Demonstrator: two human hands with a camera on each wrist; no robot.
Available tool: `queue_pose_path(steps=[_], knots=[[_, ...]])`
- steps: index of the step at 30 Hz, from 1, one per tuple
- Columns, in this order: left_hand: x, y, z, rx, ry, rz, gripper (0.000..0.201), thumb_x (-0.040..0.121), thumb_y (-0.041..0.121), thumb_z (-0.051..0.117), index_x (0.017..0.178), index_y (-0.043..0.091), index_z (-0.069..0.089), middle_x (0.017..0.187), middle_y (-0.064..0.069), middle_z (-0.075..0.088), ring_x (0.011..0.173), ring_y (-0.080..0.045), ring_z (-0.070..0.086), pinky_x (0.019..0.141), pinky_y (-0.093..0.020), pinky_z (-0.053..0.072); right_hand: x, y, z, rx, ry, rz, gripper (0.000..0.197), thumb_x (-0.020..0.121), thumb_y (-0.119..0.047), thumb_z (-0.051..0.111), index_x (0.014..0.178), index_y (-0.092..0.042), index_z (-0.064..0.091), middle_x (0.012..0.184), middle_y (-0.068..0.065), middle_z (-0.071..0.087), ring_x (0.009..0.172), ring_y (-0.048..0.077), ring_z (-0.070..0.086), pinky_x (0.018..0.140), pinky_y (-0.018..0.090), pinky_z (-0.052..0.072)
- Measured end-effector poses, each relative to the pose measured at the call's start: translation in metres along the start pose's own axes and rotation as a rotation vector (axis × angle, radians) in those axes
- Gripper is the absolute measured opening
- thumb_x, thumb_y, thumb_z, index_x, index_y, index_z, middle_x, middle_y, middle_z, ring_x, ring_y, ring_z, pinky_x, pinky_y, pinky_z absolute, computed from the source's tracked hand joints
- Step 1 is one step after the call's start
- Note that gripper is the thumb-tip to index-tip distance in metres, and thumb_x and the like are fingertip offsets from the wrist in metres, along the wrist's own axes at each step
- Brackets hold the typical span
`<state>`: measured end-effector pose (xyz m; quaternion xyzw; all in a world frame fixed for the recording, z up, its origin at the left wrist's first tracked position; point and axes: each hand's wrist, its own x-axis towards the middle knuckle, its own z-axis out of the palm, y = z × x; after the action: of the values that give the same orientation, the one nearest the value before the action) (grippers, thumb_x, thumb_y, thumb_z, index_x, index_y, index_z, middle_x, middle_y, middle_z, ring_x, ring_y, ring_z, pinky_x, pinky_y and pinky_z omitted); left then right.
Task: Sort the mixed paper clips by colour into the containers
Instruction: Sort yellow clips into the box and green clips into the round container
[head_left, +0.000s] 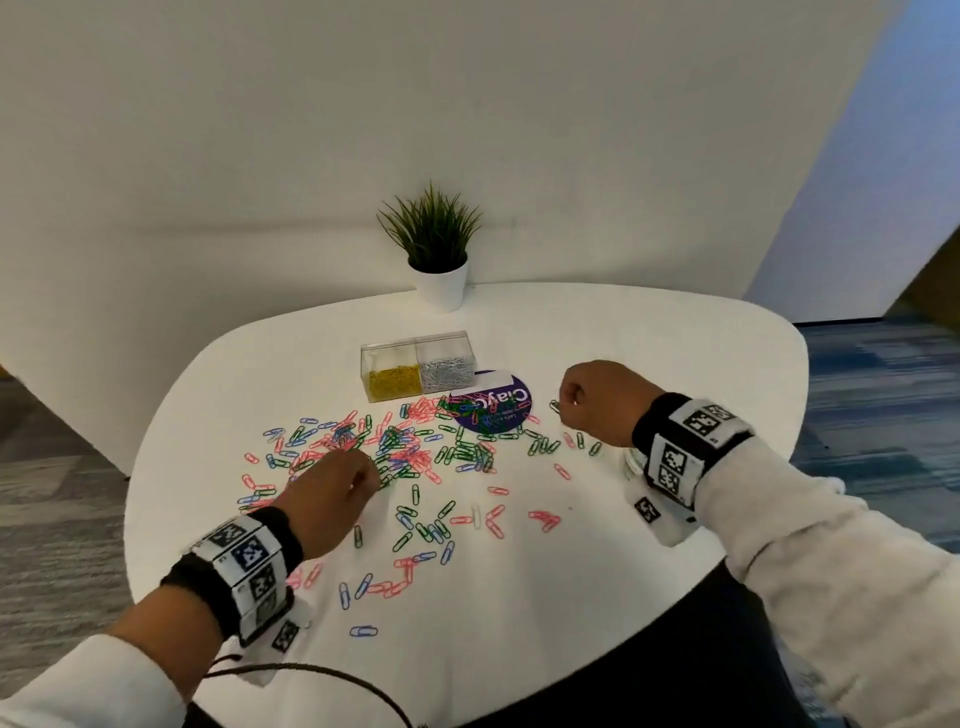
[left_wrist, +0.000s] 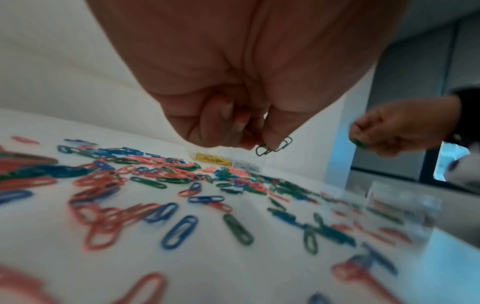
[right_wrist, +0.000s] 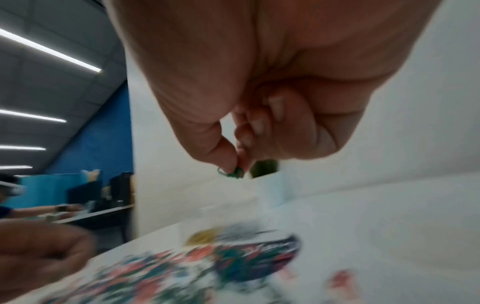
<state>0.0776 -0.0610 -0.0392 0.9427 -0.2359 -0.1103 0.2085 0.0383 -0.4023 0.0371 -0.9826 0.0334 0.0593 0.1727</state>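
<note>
Both hands are hovering over the white bench (head_left: 649, 332), fingers curled. The left hand (head_left: 332, 488) is pinching dark green clips (left_wrist: 274, 146); the right hand (head_left: 597, 400) is pinching a green clip (right_wrist: 230, 173). Pink, blue and green paper clips (head_left: 405, 457) are lying scattered before the clear container (head_left: 418, 365) holding yellow and silver ones.

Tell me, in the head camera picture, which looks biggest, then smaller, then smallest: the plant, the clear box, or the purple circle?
1. potted plant, biggest.
2. clear box.
3. purple circle, partly under paper clips.

The box and circle look nearly alike, and the plant stands farther away, so this is only how they look.
</note>
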Motion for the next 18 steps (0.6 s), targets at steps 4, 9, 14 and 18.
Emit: queue_pose_path(steps=[4, 9, 14, 18], knots=[[-0.002, 0.019, -0.004, -0.135, -0.021, -0.070, 0.020, 0.101, 0.022, 0.045, 0.085, 0.021, 0.056, 0.082, 0.004, 0.064, 0.070, -0.019, 0.057, 0.065, -0.032, 0.048, -0.026, 0.069, -0.024, -0.086, -0.036, 0.192, 0.017, 0.088, -0.019, 0.056, 0.072, -0.015, 0.052, 0.080, 0.001, 0.060, 0.074, 0.021, 0.053, 0.059, 0.027, 0.038], [-0.002, 0.047, -0.006, -0.141, -0.087, -0.064, 0.022, 0.100, 0.032, 0.049, 0.085, 0.021, 0.060, 0.083, 0.002, 0.068, 0.065, -0.008, 0.054, 0.056, -0.019, 0.045, -0.033, 0.087, -0.009, -0.177, -0.113, 0.220, 0.018, 0.090, -0.019, 0.052, 0.072, -0.016, 0.047, 0.076, 0.000, 0.054, 0.070, 0.018, 0.046, 0.053, 0.022, 0.030], [0.000, 0.066, -0.005, -0.167, -0.071, -0.053, 0.016, 0.098, 0.027, 0.055, 0.086, 0.021, 0.065, 0.075, 0.007, 0.067, 0.061, 0.005, 0.054, 0.058, -0.017, 0.041, -0.026, 0.086, -0.007, -0.143, -0.097, 0.194, 0.018, 0.094, -0.015, 0.050, 0.098, -0.010, 0.066, 0.105, 0.003, 0.065, 0.094, 0.020, 0.059, 0.077, 0.026, 0.046], [0.005, 0.075, -0.006, -0.310, -0.080, -0.117, 0.019, 0.099, 0.017, 0.054, 0.086, 0.018, 0.067, 0.091, 0.013, 0.070, 0.050, 0.007, 0.051, 0.054, -0.016, 0.037, -0.022, 0.089, -0.008, 0.002, -0.071, 0.184, 0.022, 0.093, -0.010, 0.050, 0.106, -0.019, 0.065, 0.110, -0.004, 0.060, 0.102, 0.016, 0.055, 0.084, 0.025, 0.042]])
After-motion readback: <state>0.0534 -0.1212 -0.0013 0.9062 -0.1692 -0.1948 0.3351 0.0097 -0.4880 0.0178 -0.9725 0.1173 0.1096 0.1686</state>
